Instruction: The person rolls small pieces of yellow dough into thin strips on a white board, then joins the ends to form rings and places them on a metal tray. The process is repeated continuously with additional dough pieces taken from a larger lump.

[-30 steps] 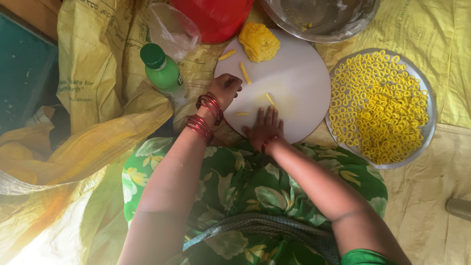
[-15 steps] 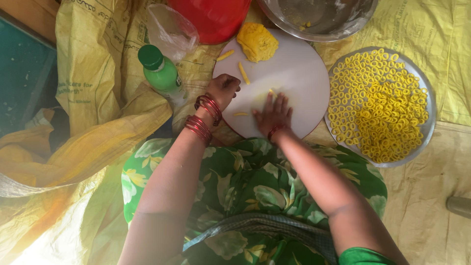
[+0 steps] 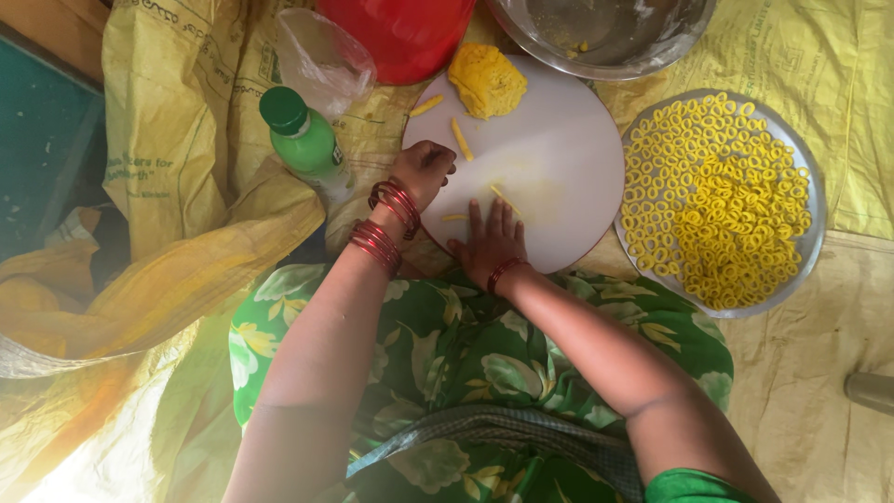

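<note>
Setting: a home food-preparation area on the floor. Yellow sacking covers the ground across the frame. A round white board lies at upper centre with a lump of yellow dough. A metal tray of dough rings sits at right; a steel bowl at top.

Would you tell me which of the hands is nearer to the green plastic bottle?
Left. The left hand rests at the white round board's left edge, just right of the green plastic bottle; the right hand lies farther right, flat on the board.
</note>
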